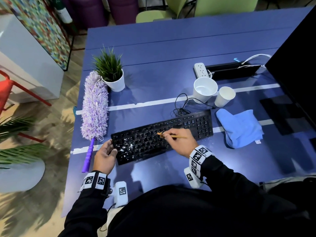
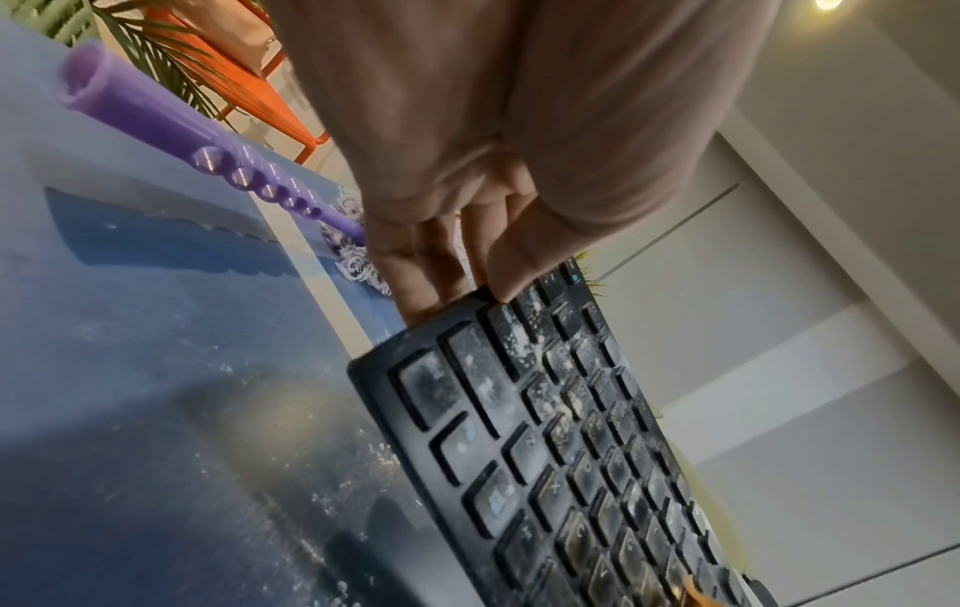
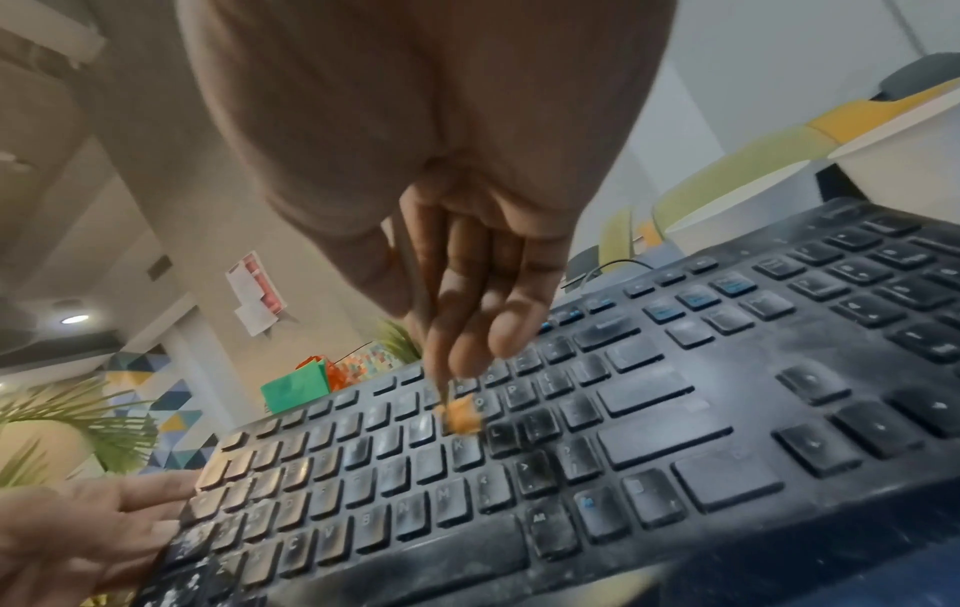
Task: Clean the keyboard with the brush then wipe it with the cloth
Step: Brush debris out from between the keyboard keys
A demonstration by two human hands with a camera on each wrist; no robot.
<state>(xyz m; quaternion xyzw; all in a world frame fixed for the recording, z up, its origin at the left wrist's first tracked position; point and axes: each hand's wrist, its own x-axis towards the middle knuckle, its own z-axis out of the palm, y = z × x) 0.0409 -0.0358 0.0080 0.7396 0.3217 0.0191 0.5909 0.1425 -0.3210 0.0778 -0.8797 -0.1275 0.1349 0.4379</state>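
A black keyboard [image 1: 164, 134] lies aslant on the blue table [image 1: 171, 48], its left keys [image 2: 524, 369] speckled with white crumbs. My left hand [image 1: 106, 154] grips its left end, thumb on the top corner [image 2: 504, 283]. My right hand [image 1: 179, 142] pinches a thin wooden brush [image 1: 172, 136]. The brush's orange bristles [image 3: 460, 415] touch the keys near the middle of the board. The blue cloth [image 1: 239, 127] lies crumpled just right of the keyboard, untouched.
A purple fluffy duster [image 1: 94, 106] lies left of the keyboard beside a potted plant [image 1: 111, 74]. Two white paper cups [image 1: 205, 89] and the keyboard cable [image 1: 183, 103] sit behind it. A power strip [image 1: 201, 70] and a dark monitor [image 1: 294, 74] stand at the right.
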